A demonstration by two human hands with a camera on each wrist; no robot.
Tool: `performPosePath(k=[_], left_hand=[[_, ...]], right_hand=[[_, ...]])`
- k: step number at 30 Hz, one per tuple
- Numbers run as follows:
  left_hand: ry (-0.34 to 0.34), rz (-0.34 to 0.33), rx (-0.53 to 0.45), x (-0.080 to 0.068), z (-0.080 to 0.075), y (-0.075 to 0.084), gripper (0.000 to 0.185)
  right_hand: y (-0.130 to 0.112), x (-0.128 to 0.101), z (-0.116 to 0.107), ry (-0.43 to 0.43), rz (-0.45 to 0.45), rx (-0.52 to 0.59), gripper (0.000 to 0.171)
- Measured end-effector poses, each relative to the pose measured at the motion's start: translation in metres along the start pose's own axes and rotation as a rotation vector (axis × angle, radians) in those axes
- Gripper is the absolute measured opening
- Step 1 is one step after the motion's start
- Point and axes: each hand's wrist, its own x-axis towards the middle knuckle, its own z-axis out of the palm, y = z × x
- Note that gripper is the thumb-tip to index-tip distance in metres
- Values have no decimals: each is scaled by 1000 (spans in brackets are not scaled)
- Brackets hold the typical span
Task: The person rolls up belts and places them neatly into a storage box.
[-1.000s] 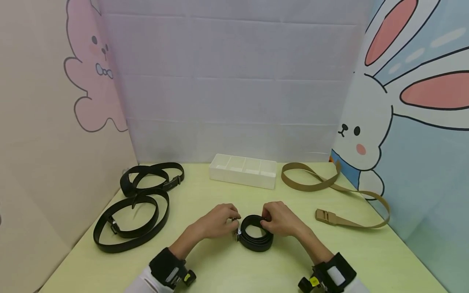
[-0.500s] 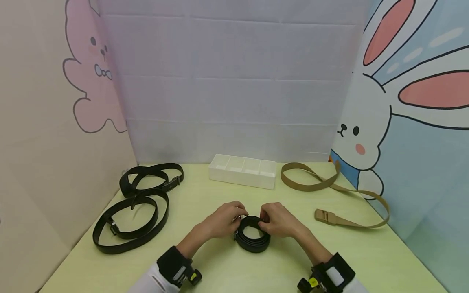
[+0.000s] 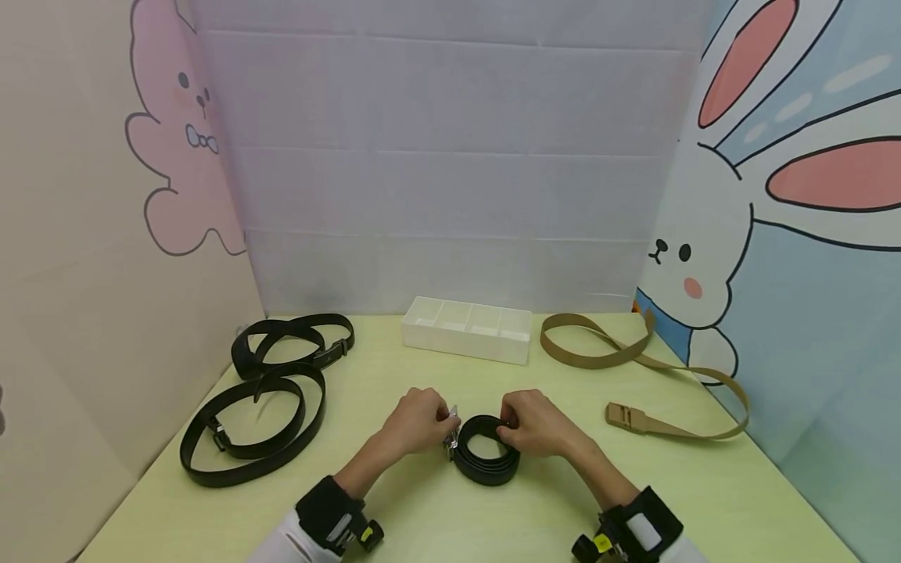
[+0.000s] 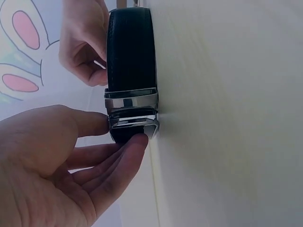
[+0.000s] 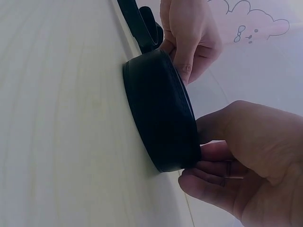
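Note:
A black leather belt (image 3: 487, 473), rolled into a tight coil, stands on its edge on the table between both hands. Its silver buckle (image 4: 131, 101) sits on the coil's left side. My left hand (image 3: 420, 422) pinches the buckle's metal end, thumb on one side and fingertips on the other in the left wrist view. On the coil's far right, my right hand (image 3: 536, 422) grips the rolled layers, its thumb at the upper rim and its fingers (image 5: 208, 187) against the outside. Part of the coil's inner side is hidden by the right fingers.
Two loosely looped black belts, one behind (image 3: 244, 356) and one nearer (image 3: 225, 475), lie at the left. A tan webbing belt (image 3: 591, 361) with a plastic buckle lies at the right. At the back stands a white divided box (image 3: 464, 344), before a fabric wall (image 3: 450, 188).
The coil has shifted slightly left since a second ago. My left hand moved right over the buckle, then back left, and the buckle's metal end now shows tilted outward. The right hand keeps its grip.

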Motion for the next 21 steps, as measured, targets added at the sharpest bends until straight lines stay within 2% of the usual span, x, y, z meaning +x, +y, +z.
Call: performPosePath(k=[5, 15, 21], left_hand=[[12, 21, 3, 1, 0, -1, 45], [-21, 40, -28, 7, 3, -1, 35], [-4, 58, -14, 13, 6, -1, 34]], right_hand=[[0, 0, 0, -7, -3, 2, 12], [-4, 1, -1, -18, -15, 1, 14], [-4, 1, -1, -7, -18, -13, 15]])
